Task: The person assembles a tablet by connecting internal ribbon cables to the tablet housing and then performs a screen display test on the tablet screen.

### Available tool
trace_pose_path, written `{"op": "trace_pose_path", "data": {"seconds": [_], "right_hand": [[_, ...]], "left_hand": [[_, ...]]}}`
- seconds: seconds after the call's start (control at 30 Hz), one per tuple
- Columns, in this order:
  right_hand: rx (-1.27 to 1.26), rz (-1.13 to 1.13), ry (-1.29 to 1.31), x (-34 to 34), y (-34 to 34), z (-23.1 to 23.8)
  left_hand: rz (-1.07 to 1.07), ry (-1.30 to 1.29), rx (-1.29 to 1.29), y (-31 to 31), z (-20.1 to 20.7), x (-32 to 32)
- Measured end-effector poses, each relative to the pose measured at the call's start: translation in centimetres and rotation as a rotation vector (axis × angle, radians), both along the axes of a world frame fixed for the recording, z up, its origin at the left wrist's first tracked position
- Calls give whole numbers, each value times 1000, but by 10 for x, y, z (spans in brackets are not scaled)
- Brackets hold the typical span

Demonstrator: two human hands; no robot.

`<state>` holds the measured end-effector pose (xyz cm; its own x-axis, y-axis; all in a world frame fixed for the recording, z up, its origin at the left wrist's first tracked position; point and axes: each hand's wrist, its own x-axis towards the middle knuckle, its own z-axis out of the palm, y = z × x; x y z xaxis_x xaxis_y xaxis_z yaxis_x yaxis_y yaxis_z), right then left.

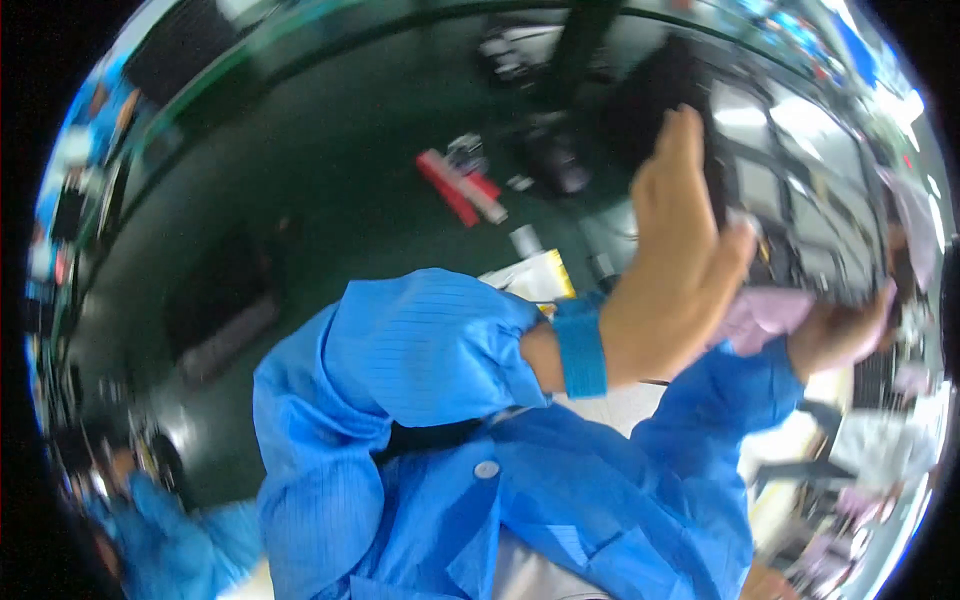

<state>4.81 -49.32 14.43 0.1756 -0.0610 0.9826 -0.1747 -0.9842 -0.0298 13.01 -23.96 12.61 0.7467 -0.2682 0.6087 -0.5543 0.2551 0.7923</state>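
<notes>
My left hand [668,265], with a blue wristband [581,352], reaches up and to the right past the table's middle. Its fingers are stretched out and its thumb stands apart; I see nothing held in it. Further right, my right hand [840,332] is blurred, with a finger or thumb pointing up and the other fingers hard to make out. It appears open, near the lower right corner of a dark frame-like rack [790,185] with several compartments. Whether either hand touches the rack cannot be made out. Pale pink cloth [765,315] shows between the hands.
On the dark green table [340,130] lie red and pale strips [460,188], a black mouse-like object [555,160] and a white and yellow paper or packet [540,275]. A dark block-like object [225,310] is at left. Another person's blue sleeve [175,530] shows at lower left.
</notes>
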Motion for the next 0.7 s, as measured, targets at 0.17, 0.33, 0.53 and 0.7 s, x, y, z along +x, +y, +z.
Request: {"op": "trace_pose_path", "data": {"seconds": [0.17,0.33,0.53,0.7], "right_hand": [[947,604,-428,-27,120,-42],[1079,664,-67,-48,199,-114],[1507,943,302,-49,315,-132],[1544,1431,833,-38,379,-140]], "left_hand": [[-37,153,15,88,-22,-46],[184,507,-184,190,-45,-88],[671,661,-200,288,-75,-154],[952,742,-258,363,-93,-188]]}}
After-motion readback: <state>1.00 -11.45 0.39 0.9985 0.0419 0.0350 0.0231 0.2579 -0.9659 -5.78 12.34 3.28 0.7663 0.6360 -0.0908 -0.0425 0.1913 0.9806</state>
